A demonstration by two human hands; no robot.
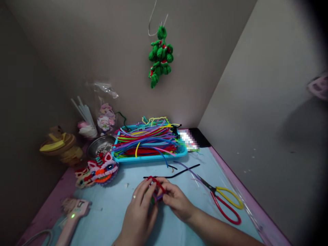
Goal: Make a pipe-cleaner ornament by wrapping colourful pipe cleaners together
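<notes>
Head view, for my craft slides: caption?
Left hand and right hand hold red and purple fuzzy stems before a blue rectangular plastic tray.

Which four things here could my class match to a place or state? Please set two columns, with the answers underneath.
Things
1. Scissors
2. Red and purple piece
3. Blue tray
4. Green ornament

Places and states
A. Held by the left hand and right hand
B. Hanging on a wire
C. Lying to the right of both hands
D. Heaped with coloured strips

Pairs: 1-C, 2-A, 3-D, 4-B
</notes>
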